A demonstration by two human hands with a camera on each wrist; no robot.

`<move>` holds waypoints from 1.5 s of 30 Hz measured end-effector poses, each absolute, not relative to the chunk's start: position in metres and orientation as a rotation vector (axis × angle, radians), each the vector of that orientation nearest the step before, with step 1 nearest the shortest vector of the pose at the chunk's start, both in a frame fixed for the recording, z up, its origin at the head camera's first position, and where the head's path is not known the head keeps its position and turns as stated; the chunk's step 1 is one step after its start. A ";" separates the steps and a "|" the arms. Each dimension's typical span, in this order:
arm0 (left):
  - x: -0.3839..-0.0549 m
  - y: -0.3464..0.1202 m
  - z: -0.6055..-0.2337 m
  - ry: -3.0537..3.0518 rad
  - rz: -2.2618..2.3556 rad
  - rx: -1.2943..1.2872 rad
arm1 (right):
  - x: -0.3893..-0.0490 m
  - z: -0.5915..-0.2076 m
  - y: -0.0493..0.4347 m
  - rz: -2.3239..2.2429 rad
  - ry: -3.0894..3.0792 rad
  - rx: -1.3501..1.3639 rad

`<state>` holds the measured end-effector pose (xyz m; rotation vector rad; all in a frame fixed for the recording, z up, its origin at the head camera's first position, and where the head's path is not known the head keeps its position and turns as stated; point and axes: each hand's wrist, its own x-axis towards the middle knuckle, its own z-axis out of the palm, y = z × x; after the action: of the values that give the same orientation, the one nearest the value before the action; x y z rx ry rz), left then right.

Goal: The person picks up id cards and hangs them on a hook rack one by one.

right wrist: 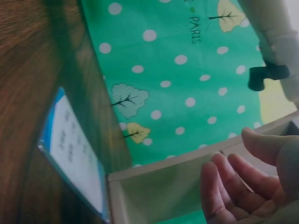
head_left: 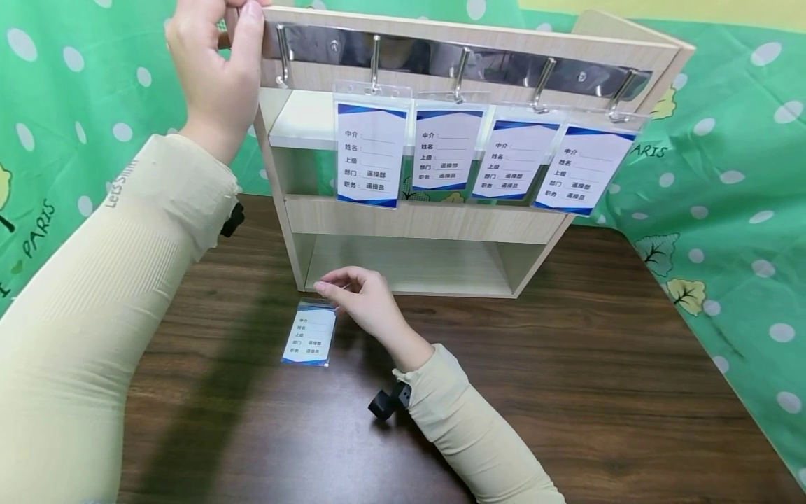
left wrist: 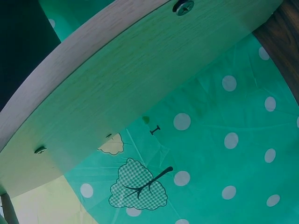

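Observation:
My left hand [head_left: 214, 66] grips the upper left corner of a light wooden hook rack [head_left: 428, 220], thumb on the top edge; its fingers are partly hidden behind the board. A badge in a clear sleeve [head_left: 310, 334] lies on the dark table in front of the rack's left side. Just above that badge's top end is my right hand [head_left: 362, 297], fingers loosely bent. In the right wrist view, the thumb [right wrist: 264, 147] stands apart from the fingers, and the badge [right wrist: 74, 149] lies away from them. Several similar badges [head_left: 371, 154] hang in a row from the rack's metal hooks.
The leftmost hook [head_left: 283, 56] sits beside my left hand. Below the hooks, the rack has a white shelf [head_left: 302, 122] and an open lower compartment [head_left: 409, 262]. Green dotted cloth [head_left: 724, 210] lines the back and right side of the wood-grain table [head_left: 630, 392].

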<state>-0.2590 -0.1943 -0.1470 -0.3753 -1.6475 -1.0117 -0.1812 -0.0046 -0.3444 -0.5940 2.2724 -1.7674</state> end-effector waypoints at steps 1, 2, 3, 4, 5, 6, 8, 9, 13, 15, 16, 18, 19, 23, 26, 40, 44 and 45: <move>-0.259 -0.194 -0.147 -1.647 -1.011 -0.379 | -0.182 -0.347 -0.005 -1.760 2.270 -0.586; -0.259 -0.194 -0.147 -1.645 -1.011 -0.379 | -0.182 -0.350 -0.006 -1.753 2.268 -0.581; -0.259 -0.194 -0.147 -1.644 -1.010 -0.381 | -0.182 -0.353 -0.006 -1.745 2.266 -0.576; -0.259 -0.194 -0.147 -1.642 -1.011 -0.381 | -0.183 -0.355 -0.007 -1.735 2.265 -0.569; -0.259 -0.194 -0.147 -1.639 -1.011 -0.381 | -0.183 -0.358 -0.007 -1.723 2.263 -0.561; -0.260 -0.194 -0.147 -1.637 -1.008 -0.385 | -0.184 -0.360 -0.008 -1.711 2.261 -0.555; -0.260 -0.194 -0.147 -1.635 -1.010 -0.386 | -0.185 -0.364 -0.008 -1.690 2.259 -0.546; -0.260 -0.194 -0.147 -1.635 -1.010 -0.389 | -0.185 -0.365 -0.009 -1.680 2.259 -0.540; -0.260 -0.194 -0.148 -1.633 -1.013 -0.394 | -0.185 -0.371 -0.009 -1.644 2.276 -0.520; -0.260 -0.194 -0.148 -1.633 -1.014 -0.390 | -0.185 -0.374 -0.009 -1.603 2.312 -0.517; -0.259 -0.195 -0.147 -1.631 -1.015 -0.390 | -0.185 -0.376 -0.009 -1.578 2.336 -0.520; -0.259 -0.195 -0.147 -1.626 -1.016 -0.388 | -0.185 -0.379 -0.010 -1.512 2.392 -0.526; -0.259 -0.195 -0.147 -1.624 -1.016 -0.388 | -0.185 -0.381 -0.010 -1.477 2.417 -0.532; -0.258 -0.195 -0.148 -1.625 -1.024 -0.390 | -0.185 -0.387 -0.009 -1.373 2.499 -0.537; -0.258 -0.194 -0.149 -1.632 -1.031 -0.391 | -0.185 -0.391 -0.009 -1.345 2.511 -0.524; -0.261 -0.193 -0.150 -1.638 -1.056 -0.352 | -0.185 -0.401 -0.011 -1.144 2.585 -0.575; -0.261 -0.193 -0.151 -1.632 -1.071 -0.339 | -0.184 -0.403 -0.012 -1.041 2.601 -0.604; -0.261 -0.193 -0.151 -1.631 -1.070 -0.341 | -0.184 -0.404 -0.012 -1.008 2.609 -0.611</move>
<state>-0.2611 -0.1932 -0.1511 -0.3409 -1.6308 -1.0702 -0.1836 -0.0120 -0.4036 -0.6107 2.6090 -1.0077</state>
